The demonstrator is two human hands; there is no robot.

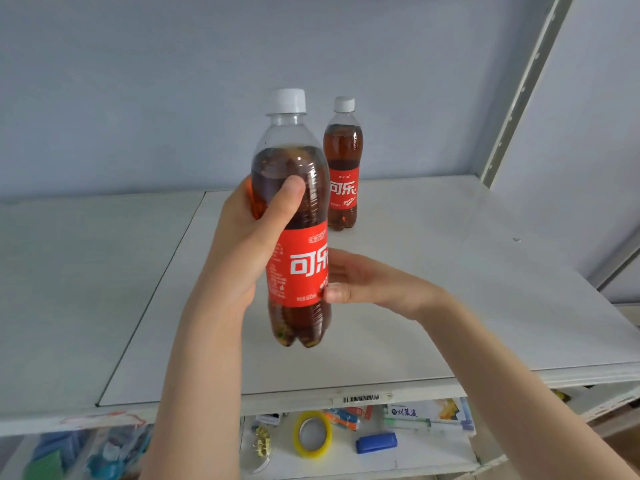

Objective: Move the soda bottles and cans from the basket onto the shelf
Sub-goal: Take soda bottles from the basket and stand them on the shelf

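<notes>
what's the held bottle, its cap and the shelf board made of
The held bottle looks like clear glossy plastic: dark soda shows through, with ribbed highlights. Its cap seems opaque white plastic, dull sheen. The shelf board is a smooth matte white panel, maybe laminate or painted metal; the view leaves that open.

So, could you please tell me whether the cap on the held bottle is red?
No, the cap on the bottle gripped by the left hand is white.
</notes>
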